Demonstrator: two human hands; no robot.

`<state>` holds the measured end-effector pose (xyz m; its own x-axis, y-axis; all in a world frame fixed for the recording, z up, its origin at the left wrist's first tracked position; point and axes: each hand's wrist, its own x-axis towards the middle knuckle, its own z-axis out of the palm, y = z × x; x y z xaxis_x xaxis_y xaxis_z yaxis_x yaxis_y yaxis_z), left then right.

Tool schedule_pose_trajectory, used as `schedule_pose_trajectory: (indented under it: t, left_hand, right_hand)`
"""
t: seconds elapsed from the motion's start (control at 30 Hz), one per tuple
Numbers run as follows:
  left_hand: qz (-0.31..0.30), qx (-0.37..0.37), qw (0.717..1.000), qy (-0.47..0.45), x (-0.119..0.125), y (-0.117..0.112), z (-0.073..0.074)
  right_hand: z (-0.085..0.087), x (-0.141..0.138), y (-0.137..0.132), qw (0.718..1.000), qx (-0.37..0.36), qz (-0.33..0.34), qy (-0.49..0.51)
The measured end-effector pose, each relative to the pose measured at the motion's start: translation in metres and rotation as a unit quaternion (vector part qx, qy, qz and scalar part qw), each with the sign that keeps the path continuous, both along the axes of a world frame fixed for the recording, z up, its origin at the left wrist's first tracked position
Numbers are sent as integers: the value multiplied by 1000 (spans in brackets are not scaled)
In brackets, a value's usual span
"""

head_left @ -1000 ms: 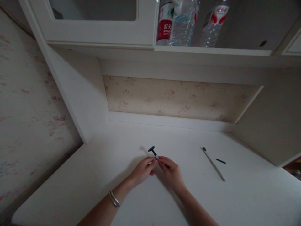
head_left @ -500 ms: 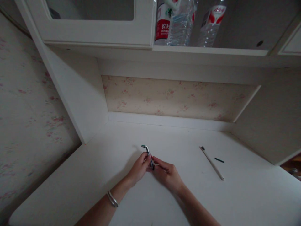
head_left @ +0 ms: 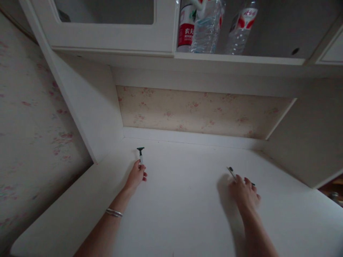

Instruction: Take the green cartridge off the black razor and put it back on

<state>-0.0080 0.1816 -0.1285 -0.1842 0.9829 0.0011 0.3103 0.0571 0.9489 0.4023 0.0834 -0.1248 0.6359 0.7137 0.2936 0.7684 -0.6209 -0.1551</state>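
Between the left fingers (head_left: 143,167) sits a razor (head_left: 140,156) — its head (head_left: 140,148) beyond them.

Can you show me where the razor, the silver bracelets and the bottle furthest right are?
Razor (head_left: 141,158): head view, on its pale handle.
Silver bracelets (head_left: 114,214): head view, on the lower band.
Bottle furthest right (head_left: 240,35): head view, below its label.

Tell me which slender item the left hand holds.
The razor, with its dark T-shaped head; the pale stick and small dark stick are by the right hand instead.
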Motion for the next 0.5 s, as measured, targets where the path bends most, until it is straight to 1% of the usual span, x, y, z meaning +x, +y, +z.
schedule_pose_trajectory:
  t: [0.07,0.17,0.23,0.3,0.4,0.43,0.5]
  left_hand:
    - [8,-3,1000,27,-8,5,-1]
    - [30,-2,995,94,-21,9,-1]
    - [49,1,987,151,-29,10,0]
    - [68,3,976,209,-35,10,2]
    - [86,8,957,278,-39,9,3]
    - [87,10,952,295,-39,9,4]
    - [83,14,943,321,-39,8,4]
  right_hand:
    - [-3,7,-2,999,-41,8,23]
    - [-6,15,-2,995,-84,48,29]
    - [-7,17,0,993,-88,73,30]
    - [-7,13,3,992,-71,92,45]
    - [-4,-8,12,981,-8,148,122]
    - [-3,-19,16,972,13,176,156]
    - [-1,-46,25,954,28,224,198]
